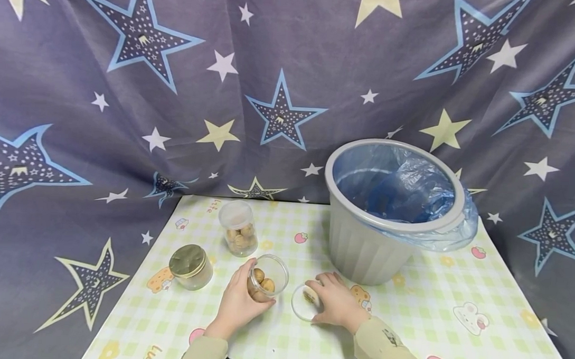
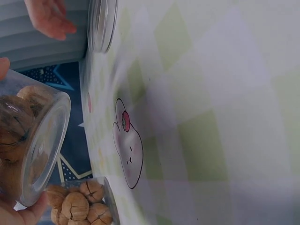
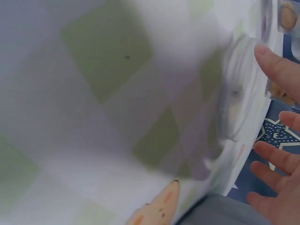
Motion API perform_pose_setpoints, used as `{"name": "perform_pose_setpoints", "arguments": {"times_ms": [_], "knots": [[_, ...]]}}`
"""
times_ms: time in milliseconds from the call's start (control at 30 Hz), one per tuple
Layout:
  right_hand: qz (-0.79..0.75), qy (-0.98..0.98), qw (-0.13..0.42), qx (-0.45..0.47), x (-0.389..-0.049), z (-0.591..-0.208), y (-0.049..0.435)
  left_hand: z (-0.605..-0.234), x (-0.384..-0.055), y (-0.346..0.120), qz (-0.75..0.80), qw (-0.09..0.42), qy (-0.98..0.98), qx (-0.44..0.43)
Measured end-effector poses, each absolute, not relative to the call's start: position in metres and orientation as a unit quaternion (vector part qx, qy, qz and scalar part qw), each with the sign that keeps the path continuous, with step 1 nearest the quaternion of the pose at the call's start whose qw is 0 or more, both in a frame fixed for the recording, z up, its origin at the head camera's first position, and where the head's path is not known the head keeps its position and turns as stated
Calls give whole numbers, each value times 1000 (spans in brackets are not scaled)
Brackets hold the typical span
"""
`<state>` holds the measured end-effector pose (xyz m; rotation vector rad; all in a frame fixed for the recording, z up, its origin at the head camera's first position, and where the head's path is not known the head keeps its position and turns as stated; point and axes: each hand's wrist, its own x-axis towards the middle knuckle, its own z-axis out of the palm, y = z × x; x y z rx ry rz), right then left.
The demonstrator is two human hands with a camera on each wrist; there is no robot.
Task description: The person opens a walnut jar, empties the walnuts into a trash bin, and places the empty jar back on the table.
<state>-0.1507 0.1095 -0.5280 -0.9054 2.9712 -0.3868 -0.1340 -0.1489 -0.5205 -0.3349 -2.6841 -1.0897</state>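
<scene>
Three small clear plastic jars stand on the checked green-and-white tablecloth (image 1: 406, 315), all to the left of the one grey ribbed plastic bin (image 1: 361, 245): one open jar with walnuts (image 1: 267, 278) nearest the bin, one jar with a clear lid and walnuts (image 1: 239, 228) behind it, and one jar with a gold metal lid (image 1: 191, 266) farthest from the bin. One loose clear round lid (image 1: 301, 305) lies just in front of the bin. One blue plastic liner bag (image 1: 411, 189) sits inside the bin. Two hands show, the left hand (image 1: 237, 303) and the right hand (image 1: 336, 304), both in front of the bin.
</scene>
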Motion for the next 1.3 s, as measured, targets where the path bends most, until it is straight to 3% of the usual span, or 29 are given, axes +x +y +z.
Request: {"name": "perform_pose_setpoints", "arguments": {"times_ms": [300, 600, 767, 1300], "knots": [[-138, 944, -31, -298, -150, -509, 108, -520, -133, -153, -374, 110, -914, -113], [-105, 918, -181, -337, -149, -476, 114, -521, -132, -153, -373, 113, -914, -116], [-107, 899, -238, -351, -145, -454, 116, -520, -132, -153, -375, 116, -912, -116], [-124, 868, -291, -383, -136, -408, 129, -522, -130, -156, -364, 131, -914, -121]]}}
